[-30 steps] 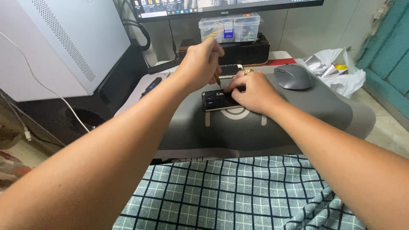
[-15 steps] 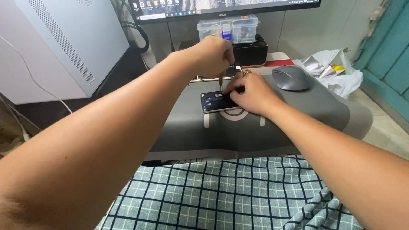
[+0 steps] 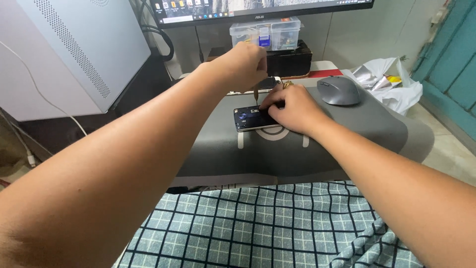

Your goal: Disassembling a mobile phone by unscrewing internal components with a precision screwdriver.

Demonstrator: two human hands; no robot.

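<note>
A small dark phone (image 3: 248, 118) with its back off lies on the grey desk mat (image 3: 277, 149). My right hand (image 3: 290, 110) presses down on the phone's right part and covers it; a gold ring shows on one finger. My left hand (image 3: 243, 64) is closed around a thin screwdriver (image 3: 255, 94), held upright with its tip on the phone's upper edge. Just behind the hands lies a second flat phone part (image 3: 265, 83), partly hidden.
A grey mouse (image 3: 339, 90) sits right of the hands. Behind are a monitor (image 3: 258, 7), a clear plastic parts box (image 3: 265, 33) on a black box, a white computer case (image 3: 74, 49) at left and crumpled bags (image 3: 391, 82) at right. Checked cloth (image 3: 267, 228) covers my lap.
One second ago the view shifted slightly and my left forearm swung higher across the frame. Since half a second ago the hands and phone have barely moved.
</note>
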